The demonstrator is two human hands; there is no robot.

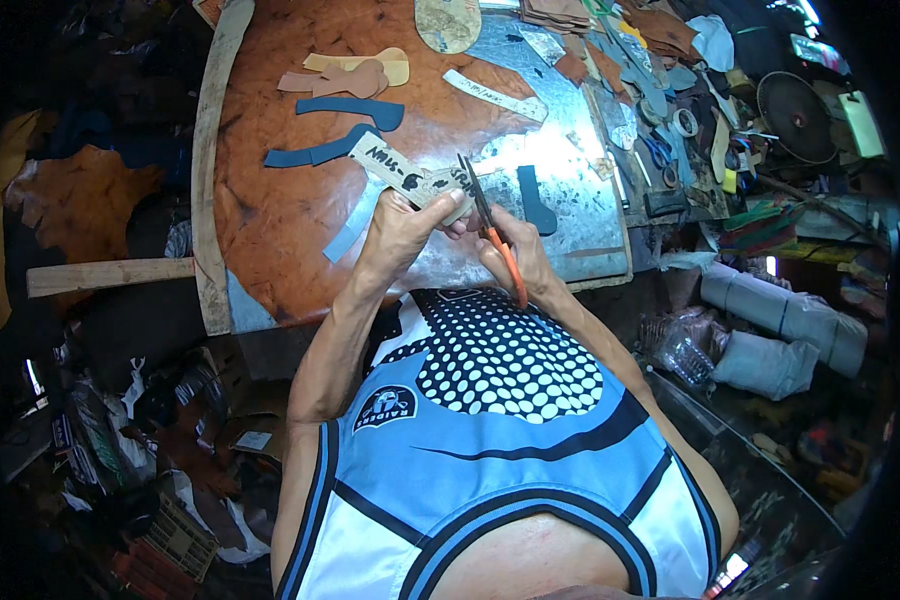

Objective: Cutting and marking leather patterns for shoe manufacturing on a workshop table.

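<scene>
Above the near edge of the table, my left hand (408, 232) pinches a pale, hatchet-shaped pattern template (395, 168) with black handwriting, its thumb lying on top. Whether leather lies beneath the template is hard to make out. Orange-handled scissors (507, 258) are in my right hand (533, 252), their dark blades pointing away from me, beside the template's right end. The blades look slightly parted. Just left of my left hand, a light blue strip (353, 228) rests on the table. A dark blue cut piece (538, 208) lies to the right of the scissors.
Brown leather (270, 215) covers much of the table, with metal sheeting (585, 235) at right. Farther off lie dark blue pieces (355, 108), tan pieces (345, 82) and a white template (495, 95). Scraps, tape and a round fan (796, 117) crowd the right side.
</scene>
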